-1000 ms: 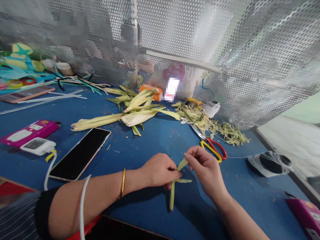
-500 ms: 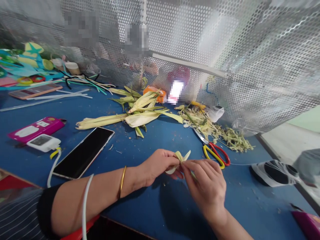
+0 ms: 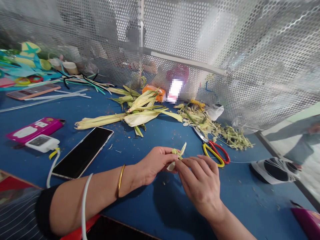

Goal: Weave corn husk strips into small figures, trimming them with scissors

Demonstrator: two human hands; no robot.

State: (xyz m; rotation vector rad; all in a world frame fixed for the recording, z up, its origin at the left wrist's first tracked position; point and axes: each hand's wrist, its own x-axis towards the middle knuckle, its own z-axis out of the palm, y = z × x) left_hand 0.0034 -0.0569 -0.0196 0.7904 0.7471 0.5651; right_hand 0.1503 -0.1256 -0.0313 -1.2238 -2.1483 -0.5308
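Observation:
Between my two hands is a small piece of pale green corn husk (image 3: 183, 149), folded, with one pointed strip sticking up. My left hand (image 3: 155, 165) pinches it between thumb and fingers. From the right, my right hand (image 3: 201, 185) closes its fingertips on the same piece; its fingers hide part of the husk. Scissors (image 3: 214, 154) with one yellow and one red handle lie just beyond my right hand. Farther back rests a pile of corn husks (image 3: 142, 116), and right of it a heap of husk scraps (image 3: 200, 118).
A black phone (image 3: 83, 153) lies left, beside a magenta pack (image 3: 36, 128) and a white device (image 3: 42, 141) with a cable. A spool of white thread (image 3: 273, 170) sits right. Perforated metal panels (image 3: 185, 36) stand behind the blue table (image 3: 160, 206). A person (image 3: 302, 143) is at the far right.
My right hand has shifted slightly left, its fingers now drawn more over the husk. The husk's upright strip has turned and stands more steeply. At the far right, more of a person has come into view.

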